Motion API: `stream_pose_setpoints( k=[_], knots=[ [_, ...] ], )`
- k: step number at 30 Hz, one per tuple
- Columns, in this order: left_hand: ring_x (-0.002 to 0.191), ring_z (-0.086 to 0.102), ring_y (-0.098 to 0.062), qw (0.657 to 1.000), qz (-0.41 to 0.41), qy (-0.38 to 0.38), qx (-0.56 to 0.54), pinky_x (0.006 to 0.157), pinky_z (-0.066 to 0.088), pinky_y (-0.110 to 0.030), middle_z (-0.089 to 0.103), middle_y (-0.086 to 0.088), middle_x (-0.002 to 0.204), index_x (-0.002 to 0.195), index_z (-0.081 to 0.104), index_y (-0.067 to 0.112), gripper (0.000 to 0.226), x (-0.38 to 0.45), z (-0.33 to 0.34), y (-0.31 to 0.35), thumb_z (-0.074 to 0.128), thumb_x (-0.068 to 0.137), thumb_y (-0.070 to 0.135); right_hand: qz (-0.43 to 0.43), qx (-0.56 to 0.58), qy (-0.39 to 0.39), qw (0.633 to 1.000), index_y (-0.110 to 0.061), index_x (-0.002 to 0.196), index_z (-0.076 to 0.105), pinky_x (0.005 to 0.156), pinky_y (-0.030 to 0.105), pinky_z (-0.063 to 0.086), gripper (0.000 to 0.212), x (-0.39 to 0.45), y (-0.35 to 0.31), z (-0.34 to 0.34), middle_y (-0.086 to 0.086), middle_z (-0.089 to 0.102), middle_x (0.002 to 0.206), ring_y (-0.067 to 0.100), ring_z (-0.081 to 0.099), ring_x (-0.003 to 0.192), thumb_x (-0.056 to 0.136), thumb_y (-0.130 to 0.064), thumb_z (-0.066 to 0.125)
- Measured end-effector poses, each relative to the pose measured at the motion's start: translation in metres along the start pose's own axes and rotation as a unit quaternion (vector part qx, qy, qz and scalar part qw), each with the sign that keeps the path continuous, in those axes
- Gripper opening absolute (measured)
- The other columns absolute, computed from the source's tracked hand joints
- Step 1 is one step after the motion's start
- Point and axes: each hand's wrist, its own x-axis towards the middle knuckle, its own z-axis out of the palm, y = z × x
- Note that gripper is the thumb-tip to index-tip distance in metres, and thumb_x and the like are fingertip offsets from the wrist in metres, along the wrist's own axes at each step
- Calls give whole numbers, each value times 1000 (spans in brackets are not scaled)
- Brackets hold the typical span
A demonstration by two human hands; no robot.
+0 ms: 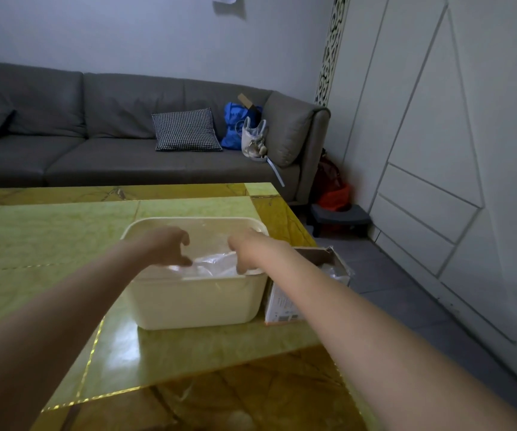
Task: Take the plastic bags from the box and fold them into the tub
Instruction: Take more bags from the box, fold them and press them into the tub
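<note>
Your left hand (170, 245) is over the cream rectangular plastic tub (195, 301), fingers curled claw-like, thumb tip at the clear crinkled plastic bags (216, 264) inside; can't tell if it actually pinches them. Your right hand (244, 248) is w/ fingers bent down over the bags near the tub's right rim, thumb at the film; grip not resolvable either. Bags lie in the tub's near half, approx. level w/ the rim. Tub sits on the glossy yellow-green marble-pattern worktop (48, 237), near its right edge. White cardboard box (285, 303) w/ open flaps stands just beside the tub, right side, more clear film in it. Grey sofa (95, 144) behind the worktop.
</note>
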Motion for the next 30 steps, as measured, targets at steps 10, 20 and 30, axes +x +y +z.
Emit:
stream_pose_setpoints(
  k=[10,20,30],
  knots=[
    [79,54,-7,932,265,222,-110,72,42,-15,67,-1,102,107,66,15,20,-13,-19,94,58,89,17,93,159,43,982,-1,93,63,66,31,55,16,-64,82,-36,12,68,83,23,66,74,86,-14,67],
    [117,37,-13,950,280,105,87,92,29,-26,61,12,112,104,67,29,22,-14,-4,126,56,88,39,80,208,32,974,-9,100,71,72,30,47,17,-59,100,17,9,67,102,21,60,88,89,-19,62],
    [122,32,-14,959,261,62,93,94,27,-29,58,10,119,113,65,26,30,-6,-5,132,59,87,39,83,268,15,960,-2,96,68,64,25,52,29,-63,112,14,5,66,76,14,61,68,87,-29,66]
  ],
)
